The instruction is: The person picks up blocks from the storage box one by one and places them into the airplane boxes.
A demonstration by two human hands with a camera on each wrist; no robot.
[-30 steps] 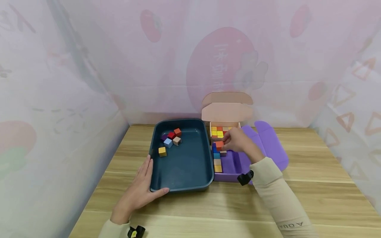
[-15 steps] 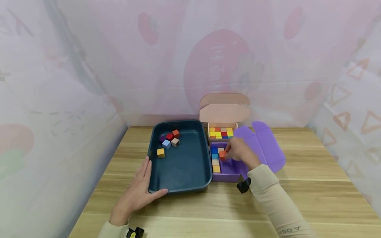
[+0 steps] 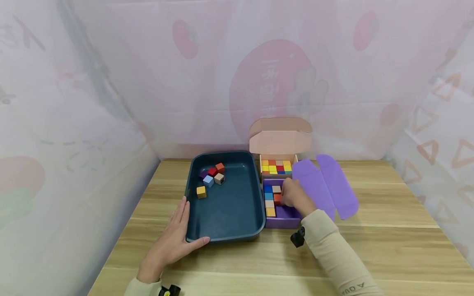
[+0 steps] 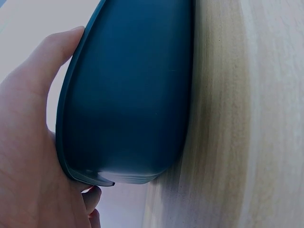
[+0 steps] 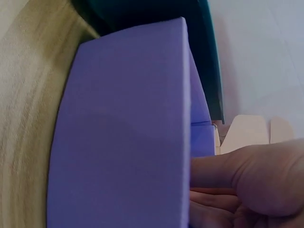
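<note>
My right hand (image 3: 294, 195) reaches down into the open purple box (image 3: 283, 223), its fingers at an orange block (image 3: 277, 199). That block sits just in front of a beige block (image 3: 276, 189), beside a column of a dark blue, a lighter blue, a beige and a yellow block (image 3: 270, 212) along the left wall. In the right wrist view the box wall (image 5: 123, 123) hides the fingertips. My left hand (image 3: 170, 244) rests at the near left corner of the dark teal tray (image 3: 233, 213), fingers straight along its side, thumb on the front rim.
Several loose blocks lie in the tray's left half, among them a yellow block (image 3: 201, 192) and a red block (image 3: 212, 172). Behind the purple box stands an open beige carton (image 3: 280, 142) filled with coloured blocks. The purple lid (image 3: 327, 185) spreads to the right.
My right hand has carried the orange block from above the back of the purple box forward and down into it, in front of the beige block. The left hand stays at the tray.
</note>
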